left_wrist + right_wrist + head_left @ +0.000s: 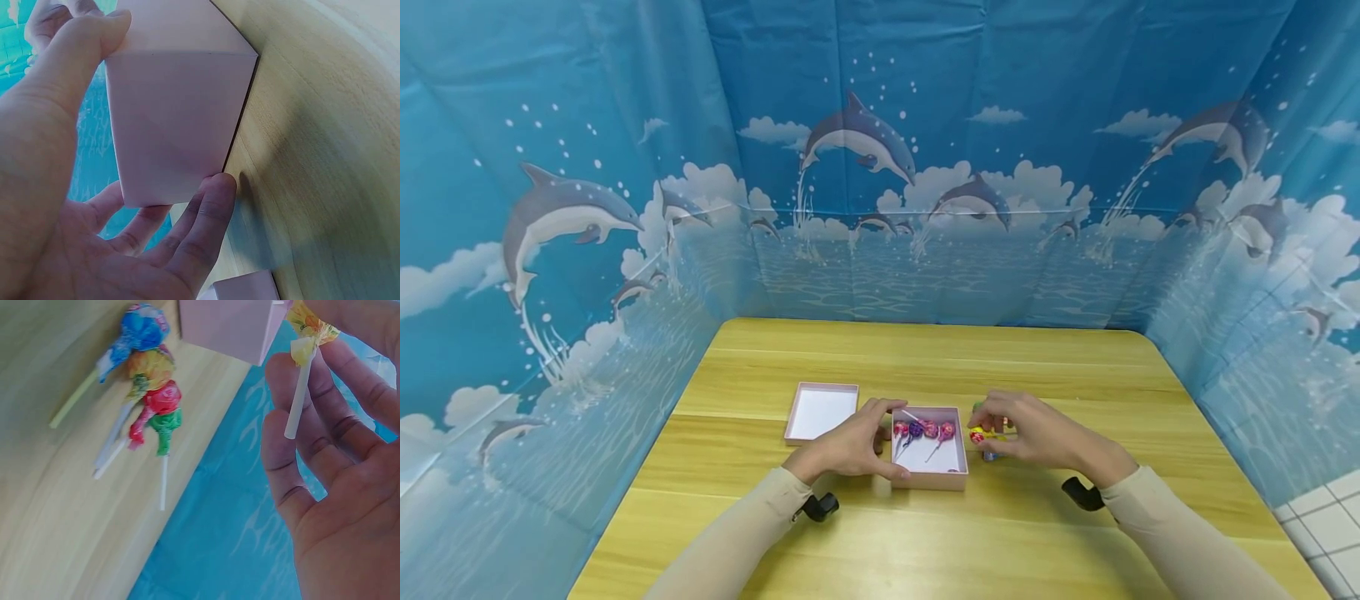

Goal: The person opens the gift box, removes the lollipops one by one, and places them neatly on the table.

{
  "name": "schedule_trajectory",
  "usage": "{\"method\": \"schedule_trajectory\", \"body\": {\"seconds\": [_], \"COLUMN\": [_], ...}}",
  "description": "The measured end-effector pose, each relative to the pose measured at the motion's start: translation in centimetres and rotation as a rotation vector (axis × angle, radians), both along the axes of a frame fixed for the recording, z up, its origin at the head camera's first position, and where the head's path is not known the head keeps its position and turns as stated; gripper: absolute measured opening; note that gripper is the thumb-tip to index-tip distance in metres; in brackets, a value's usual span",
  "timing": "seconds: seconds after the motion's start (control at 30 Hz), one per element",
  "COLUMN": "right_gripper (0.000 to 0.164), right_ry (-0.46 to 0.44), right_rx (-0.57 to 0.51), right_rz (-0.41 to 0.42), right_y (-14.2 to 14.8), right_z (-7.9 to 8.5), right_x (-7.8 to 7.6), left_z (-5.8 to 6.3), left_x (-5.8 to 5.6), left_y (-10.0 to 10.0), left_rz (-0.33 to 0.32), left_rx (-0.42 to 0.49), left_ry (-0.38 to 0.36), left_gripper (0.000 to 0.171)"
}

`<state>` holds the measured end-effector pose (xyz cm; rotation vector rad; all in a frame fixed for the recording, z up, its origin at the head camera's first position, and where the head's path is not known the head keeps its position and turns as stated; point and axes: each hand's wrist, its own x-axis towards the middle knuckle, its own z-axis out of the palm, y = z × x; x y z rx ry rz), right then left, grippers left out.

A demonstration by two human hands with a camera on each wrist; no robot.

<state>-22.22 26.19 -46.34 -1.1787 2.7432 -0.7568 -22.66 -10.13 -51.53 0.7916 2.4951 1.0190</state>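
Observation:
My left hand [853,442] grips the open pink box [928,481], thumb at the near corner and fingers at the far side. Inside the box lie several lollipops [930,429] in red, pink and purple wrappers. Just right of the box, my right hand [1037,429] pinches a yellow-wrapped lollipop [306,351] by its head, the white stick pointing away from the box. Under that hand, on the table, are a blue lollipop [144,328], an orange-yellow one [150,370], a red one [164,398] and a green one [165,422].
The box's lid [823,412] lies on the wooden table [970,542] left of the box, its white inside facing up. A blue dolphin-print curtain [925,283] surrounds the table's back and sides. White tiles [1330,521] show at the lower right.

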Motion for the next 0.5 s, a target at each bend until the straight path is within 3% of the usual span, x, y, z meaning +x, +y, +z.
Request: {"method": "schedule_trajectory", "body": {"seconds": [0.17, 0.5], "right_gripper": [0.022, 0.022], "right_ry": [0.029, -0.025], "right_rx": [-0.005, -0.009], "right_rz": [0.004, -0.024], "right_y": [0.7, 1.6], "right_z": [-0.8, -2.1], "right_x": [0.3, 1.0], "left_z": [0.0, 0.0], "left_x": [0.0, 0.0], "left_y": [0.0, 0.0], "left_rz": [-0.002, 0.005], "left_rx": [0.000, -0.003], "left_ry": [-0.002, -0.002], "left_gripper": [0.123, 0.122]}}
